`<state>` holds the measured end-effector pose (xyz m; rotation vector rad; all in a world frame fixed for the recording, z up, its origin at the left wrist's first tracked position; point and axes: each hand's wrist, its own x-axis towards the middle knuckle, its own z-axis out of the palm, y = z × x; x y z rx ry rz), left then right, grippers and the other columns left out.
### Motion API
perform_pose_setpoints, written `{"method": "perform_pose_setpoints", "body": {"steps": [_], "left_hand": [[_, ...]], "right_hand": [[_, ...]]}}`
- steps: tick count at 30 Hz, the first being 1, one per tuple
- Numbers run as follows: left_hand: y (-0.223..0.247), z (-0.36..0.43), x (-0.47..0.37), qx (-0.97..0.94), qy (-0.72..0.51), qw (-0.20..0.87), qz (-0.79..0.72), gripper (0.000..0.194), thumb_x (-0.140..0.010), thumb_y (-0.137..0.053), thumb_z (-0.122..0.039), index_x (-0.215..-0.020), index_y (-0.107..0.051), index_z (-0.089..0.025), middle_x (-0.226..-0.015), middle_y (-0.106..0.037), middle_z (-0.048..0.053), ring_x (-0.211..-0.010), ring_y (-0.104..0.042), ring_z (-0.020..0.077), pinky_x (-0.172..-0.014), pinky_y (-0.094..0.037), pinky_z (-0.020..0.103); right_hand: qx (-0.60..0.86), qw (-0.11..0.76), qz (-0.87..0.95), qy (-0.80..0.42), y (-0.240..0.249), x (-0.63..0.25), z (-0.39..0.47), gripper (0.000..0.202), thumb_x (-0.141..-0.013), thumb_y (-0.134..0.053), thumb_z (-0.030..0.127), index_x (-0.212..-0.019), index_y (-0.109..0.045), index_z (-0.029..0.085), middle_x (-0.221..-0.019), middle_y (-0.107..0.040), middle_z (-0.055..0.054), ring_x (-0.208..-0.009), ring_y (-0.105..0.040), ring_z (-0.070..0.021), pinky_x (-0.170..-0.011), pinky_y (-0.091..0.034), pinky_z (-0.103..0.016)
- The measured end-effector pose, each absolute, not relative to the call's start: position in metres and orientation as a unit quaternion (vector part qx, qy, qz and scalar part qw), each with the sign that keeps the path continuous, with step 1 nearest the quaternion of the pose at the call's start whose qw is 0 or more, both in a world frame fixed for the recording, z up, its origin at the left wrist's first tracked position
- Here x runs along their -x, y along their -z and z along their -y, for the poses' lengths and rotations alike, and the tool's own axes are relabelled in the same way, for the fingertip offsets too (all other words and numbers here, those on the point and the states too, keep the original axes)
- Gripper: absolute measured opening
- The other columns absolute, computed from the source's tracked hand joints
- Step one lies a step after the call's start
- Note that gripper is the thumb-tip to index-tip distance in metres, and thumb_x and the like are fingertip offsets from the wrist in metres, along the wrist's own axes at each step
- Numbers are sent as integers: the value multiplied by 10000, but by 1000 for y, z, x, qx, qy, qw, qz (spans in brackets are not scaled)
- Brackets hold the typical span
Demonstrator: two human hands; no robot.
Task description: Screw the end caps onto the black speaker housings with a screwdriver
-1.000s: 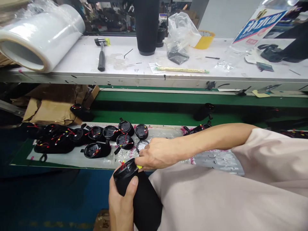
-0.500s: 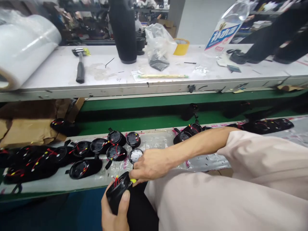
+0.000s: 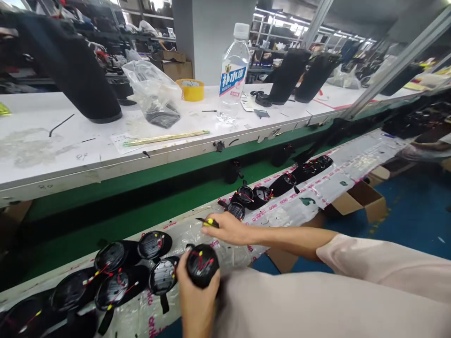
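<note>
My left hand (image 3: 195, 295) is wrapped round a black cylindrical housing (image 3: 203, 277), whose open end faces up with red wires and yellow connectors in it. Most of its body is hidden below. Up and to the right of it, my right hand (image 3: 230, 228) grips a small black-and-yellow tool (image 3: 210, 222), its dark tip pointing left; its exact kind is unclear. The tool is apart from the housing. Close by on the left stands a similar black housing (image 3: 164, 276) with a strap hanging from it.
Several more wired housings (image 3: 112, 256) line the plastic-covered bench (image 3: 275, 218) on both sides. Behind it, a white shelf (image 3: 190, 117) bears a water bottle (image 3: 232, 75), yellow tape (image 3: 192, 90), a plastic bag (image 3: 155, 94) and tall black cylinders (image 3: 287, 77). A cardboard box (image 3: 366, 202) sits lower right.
The view has turned to the right. My right hand has come away from the housing's rim, with the tool in its fingers. The housing in my left hand now stands more upright.
</note>
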<state>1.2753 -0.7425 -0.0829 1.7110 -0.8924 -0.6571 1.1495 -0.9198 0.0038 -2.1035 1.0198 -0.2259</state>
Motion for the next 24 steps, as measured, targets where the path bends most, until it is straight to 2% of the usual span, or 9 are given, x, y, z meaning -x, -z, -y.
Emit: {"method": "perform_pose_setpoints", "body": {"steps": [5,10,15,17,18,20,21,22,24], "left_hand": [[126,805,-1258,-691,224,500,471,682,-858,-752,-335,-1477,-511,-179,-1483,-615,193,-1405,-601,336,-1181,-516,550],[150,809,-1272,-736,143,457,478,721,-908,-736,-294,-1530,-443,-81,-1546,-546,312,-1488,-528,432,-1159,-517,639],[139,786,-1266,-763,108,409,488,708,-936,-757,-326,-1521,-499,-22,-1524,-537,392,-1409,-586,514,-1043,-579,671],[125,762,-1266,-766,87,407,491,631,-981,-706,-311,-1545,-522,-98,-1588,-528,322,-1425,-598,446,-1048,-604,584],[117,746,-1268,-763,75,411,493,524,-998,-683,-297,-1496,-588,-164,-1541,-612,242,-1372,-656,380,-1023,-626,503],[101,711,-1274,-755,42,433,490,204,-1011,-667,-266,-1201,-742,-271,-1164,-815,45,-1071,-789,228,-942,-633,341],[96,695,-1279,-761,23,445,472,91,-1001,-682,-273,-1056,-754,-276,-1013,-820,6,-945,-794,197,-883,-628,302],[93,680,-1284,-776,-1,457,435,78,-998,-684,-289,-944,-733,-261,-900,-793,5,-829,-773,190,-812,-621,297],[97,662,-1299,-826,-42,459,325,165,-967,-722,-369,-963,-713,-205,-900,-753,88,-745,-721,248,-728,-611,387]], "right_hand": [[865,339,-357,97,-6,-1157,944,264,-1076,-609,378,-976,-690,147,-874,-703,-43,-795,-622,-172,-732,-416,-280],[916,302,-257,56,-2,-1197,950,285,-1088,-597,395,-1205,-718,165,-1169,-736,-128,-998,-708,-253,-860,-496,-349],[961,244,-127,-12,13,-1270,940,710,-985,-736,554,-1579,-481,259,-1506,-583,-171,-1058,-746,-308,-828,-592,-406],[976,192,-96,-41,21,-1294,937,878,-954,-736,638,-1630,-380,206,-1489,-572,-219,-1010,-761,-342,-777,-618,-443],[979,173,-90,-51,24,-1301,936,926,-945,-724,676,-1633,-357,178,-1455,-588,-229,-984,-765,-356,-757,-624,-460],[980,171,-92,-49,28,-1306,935,952,-934,-700,729,-1619,-361,162,-1424,-605,-225,-964,-766,-367,-751,-628,-477],[979,177,-94,-40,28,-1304,935,928,-945,-679,739,-1609,-374,166,-1429,-604,-217,-969,-766,-363,-761,-629,-477],[978,185,-95,-31,27,-1300,934,879,-967,-654,731,-1594,-395,172,-1442,-599,-209,-976,-765,-353,-777,-628,-474],[976,197,-94,-17,22,-1288,930,705,-1028,-607,660,-1525,-480,176,-1454,-597,-190,-992,-761,-329,-799,-620,-456]]}}
